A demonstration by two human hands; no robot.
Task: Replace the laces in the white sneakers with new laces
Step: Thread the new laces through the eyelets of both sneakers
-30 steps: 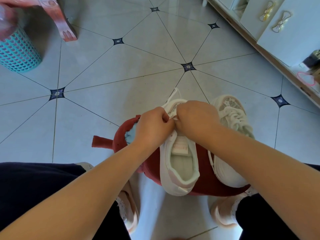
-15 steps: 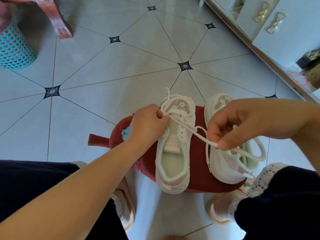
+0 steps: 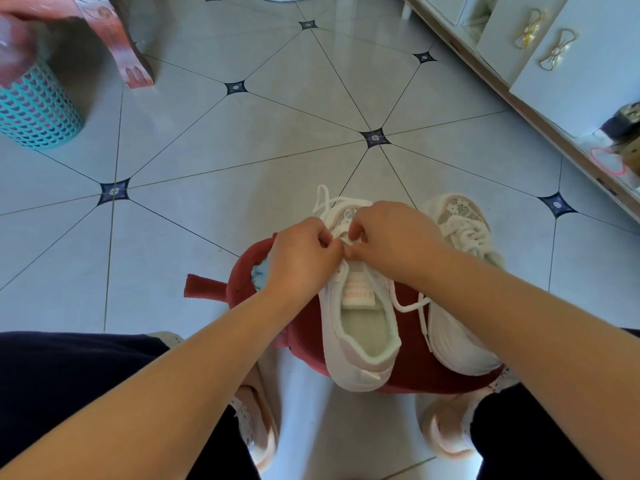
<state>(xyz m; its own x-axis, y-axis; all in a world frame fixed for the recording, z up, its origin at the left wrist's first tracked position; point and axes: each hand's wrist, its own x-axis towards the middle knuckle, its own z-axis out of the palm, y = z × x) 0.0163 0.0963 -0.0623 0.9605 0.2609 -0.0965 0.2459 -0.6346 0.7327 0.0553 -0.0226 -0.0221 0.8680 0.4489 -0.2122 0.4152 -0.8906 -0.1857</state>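
teal basket (image 3: pixel 34 109) far left | red cushion (image 3: pixel 410 344) centre | white cabinet (image 3: pixel 571 81) right | tiled floor (image 3: pixel 242 150)

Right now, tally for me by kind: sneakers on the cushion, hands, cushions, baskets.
White sneakers: 2
Hands: 2, left hand, right hand, both pinching the lace
Red cushion: 1
Teal basket: 1
Total: 6

two white sneakers (image 3: pixel 360 327) side by side, lace (image 3: pixel 412 306) trailing.

Both hands, left hand (image 3: pixel 304 252) and right hand (image 3: pixel 391 233), pinch the white lace (image 3: pixel 407 306) over the left sneaker (image 3: pixel 360 327), which sits beside the laced sneaker (image 3: pixel 464 237) on a red stool (image 3: pixel 311 327).
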